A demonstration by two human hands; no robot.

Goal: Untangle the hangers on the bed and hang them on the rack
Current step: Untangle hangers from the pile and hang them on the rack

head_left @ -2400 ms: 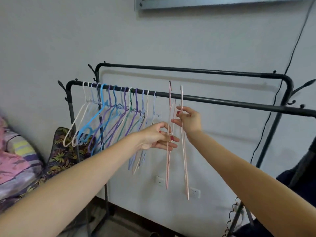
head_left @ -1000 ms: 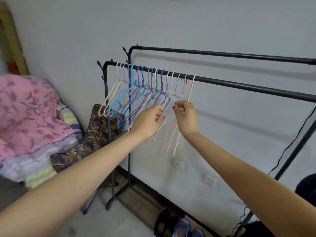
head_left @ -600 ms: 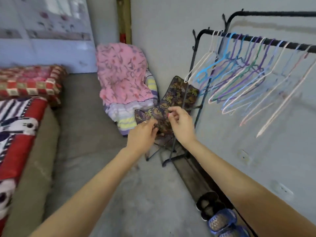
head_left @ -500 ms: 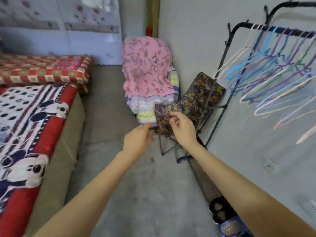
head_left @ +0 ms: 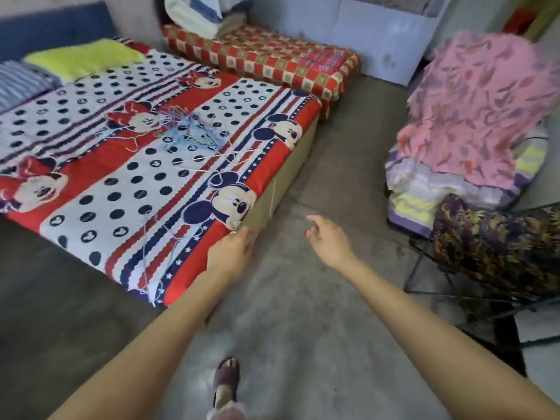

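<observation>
Reaching: both bare arms stretched toward the bed (head_left: 285, 165)
Left hand (head_left: 233, 253): empty, fingers loosely relaxed, at the bed's corner
Right hand (head_left: 328, 241): empty, fingers spread
Hangers (head_left: 188, 128): tangled mid-bed, well apart from both hands

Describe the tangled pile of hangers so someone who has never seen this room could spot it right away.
Find the bed with the red, white and navy cartoon-mouse cover on the left. The hangers lie near the middle of that cover, beyond both hands. They are a loose knot of thin blue, purple and pale wires, the only wiry thing there.
</observation>
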